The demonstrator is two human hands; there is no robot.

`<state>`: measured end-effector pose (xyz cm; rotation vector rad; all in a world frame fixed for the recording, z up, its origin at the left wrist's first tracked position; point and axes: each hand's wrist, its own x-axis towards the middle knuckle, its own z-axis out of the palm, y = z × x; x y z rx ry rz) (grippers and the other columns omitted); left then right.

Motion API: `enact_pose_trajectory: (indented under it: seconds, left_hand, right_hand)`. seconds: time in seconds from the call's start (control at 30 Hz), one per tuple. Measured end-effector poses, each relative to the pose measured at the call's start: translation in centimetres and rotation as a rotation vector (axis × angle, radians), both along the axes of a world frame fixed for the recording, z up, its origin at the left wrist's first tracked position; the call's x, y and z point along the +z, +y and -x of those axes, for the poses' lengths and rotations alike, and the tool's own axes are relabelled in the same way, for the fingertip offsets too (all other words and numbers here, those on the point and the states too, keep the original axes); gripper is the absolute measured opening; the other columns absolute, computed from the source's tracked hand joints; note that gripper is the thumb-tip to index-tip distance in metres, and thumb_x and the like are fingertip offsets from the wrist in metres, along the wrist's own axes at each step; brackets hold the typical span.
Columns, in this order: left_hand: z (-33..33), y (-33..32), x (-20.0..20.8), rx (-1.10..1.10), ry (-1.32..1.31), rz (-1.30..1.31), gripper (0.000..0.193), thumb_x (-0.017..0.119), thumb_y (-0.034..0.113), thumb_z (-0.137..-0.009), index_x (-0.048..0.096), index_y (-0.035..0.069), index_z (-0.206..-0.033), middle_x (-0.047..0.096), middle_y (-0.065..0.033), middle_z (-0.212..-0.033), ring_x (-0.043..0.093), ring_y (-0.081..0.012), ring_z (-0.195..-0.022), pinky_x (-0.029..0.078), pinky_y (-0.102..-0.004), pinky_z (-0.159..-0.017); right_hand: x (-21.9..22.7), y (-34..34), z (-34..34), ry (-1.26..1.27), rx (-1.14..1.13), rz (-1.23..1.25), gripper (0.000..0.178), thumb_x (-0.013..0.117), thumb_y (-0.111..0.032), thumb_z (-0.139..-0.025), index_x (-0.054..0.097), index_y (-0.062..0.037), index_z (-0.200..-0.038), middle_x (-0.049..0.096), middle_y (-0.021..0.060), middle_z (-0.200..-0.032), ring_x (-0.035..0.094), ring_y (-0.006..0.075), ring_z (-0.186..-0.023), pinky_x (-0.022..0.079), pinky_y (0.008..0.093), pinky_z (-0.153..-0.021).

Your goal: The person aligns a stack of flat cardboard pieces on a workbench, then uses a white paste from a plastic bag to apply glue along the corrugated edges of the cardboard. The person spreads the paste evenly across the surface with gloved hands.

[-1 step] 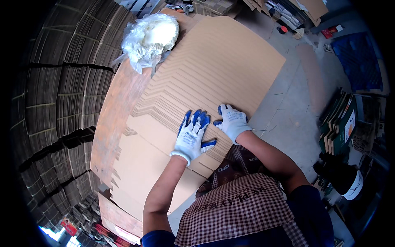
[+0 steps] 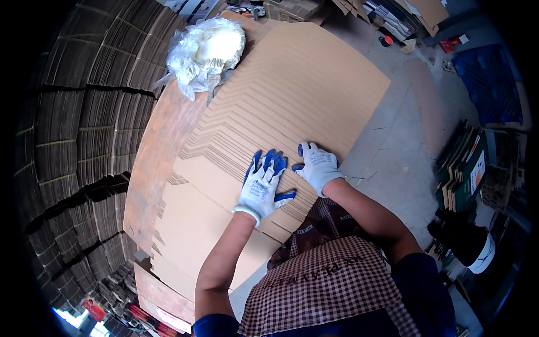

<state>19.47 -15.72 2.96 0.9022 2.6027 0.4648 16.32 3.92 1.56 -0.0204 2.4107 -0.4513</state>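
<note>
Fanned cardboard sheets [image 2: 292, 84] lie overlapped across the table, their edges forming a row of stepped ridges. My left hand [image 2: 261, 188], in a white glove with blue palm and fingers, rests flat on these ridges with its fingers spread and thumb out to the side. To its right, my right hand [image 2: 319, 165], gloved the same way, lies on the sheets close to their right edge. Its thumb stands apart from the fingers, and the fingertips bend slightly down onto the cardboard. Neither hand grips anything that I can see.
Crumpled clear plastic wrap [image 2: 205, 53] sits on the wooden tabletop [image 2: 163, 135] at the far left. Tall bundled cardboard stacks [image 2: 84, 112] line the left side. A blue pallet [image 2: 487, 84] and green-faced cardboard pieces [image 2: 463, 165] stand on the right.
</note>
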Motion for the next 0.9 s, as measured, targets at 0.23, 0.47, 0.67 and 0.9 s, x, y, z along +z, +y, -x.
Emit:
enact_pose_trajectory:
  seconds: [0.23,0.47,0.67,0.9]
  left_hand:
    - [-0.3,-0.2,0.1,0.003,-0.011,0.022,0.091,0.06,0.063,-0.084,0.039,0.003,-0.148,0.036,-0.0149,-0.155,0.024,-0.0293,-0.149,0.009,-0.0489,-0.125]
    - [-0.5,-0.5,0.4,-0.016,-0.017,0.057,0.091,0.06,0.064,-0.084,0.04,0.002,-0.148,0.036,-0.0141,-0.155,0.024,-0.029,-0.149,0.009,-0.0483,-0.125]
    - [-0.8,-0.8,0.4,-0.016,-0.015,0.057,0.091,0.057,0.065,-0.085,0.04,0.0,-0.147,0.038,-0.0132,-0.155,0.024,-0.0278,-0.149,0.007,-0.0471,-0.126]
    - [-1.2,-1.4,-0.1,-0.006,-0.007,0.03,0.092,0.062,0.063,-0.083,0.038,0.003,-0.148,0.035,-0.0138,-0.156,0.025,-0.0306,-0.148,0.01,-0.0486,-0.125]
  right_hand:
    - [-0.3,0.3,-0.2,0.028,0.009,0.023,0.049,0.071,-0.04,-0.086,0.051,-0.0094,-0.119,0.06,0.0149,-0.118,0.066,0.0307,-0.105,0.053,0.046,-0.084]
    - [-0.2,0.5,0.1,0.003,-0.025,0.047,0.047,0.073,-0.039,-0.084,0.053,-0.012,-0.117,0.06,0.0145,-0.117,0.065,0.0319,-0.105,0.052,0.0467,-0.086]
    - [0.0,0.6,0.3,-0.022,-0.057,0.056,0.048,0.074,-0.039,-0.084,0.053,-0.0121,-0.118,0.06,0.0135,-0.119,0.065,0.0329,-0.105,0.053,0.048,-0.085]
    - [-0.1,0.3,0.4,-0.007,-0.039,0.041,0.049,0.075,-0.038,-0.084,0.052,-0.0114,-0.119,0.06,0.0138,-0.119,0.065,0.033,-0.105,0.053,0.0483,-0.085]
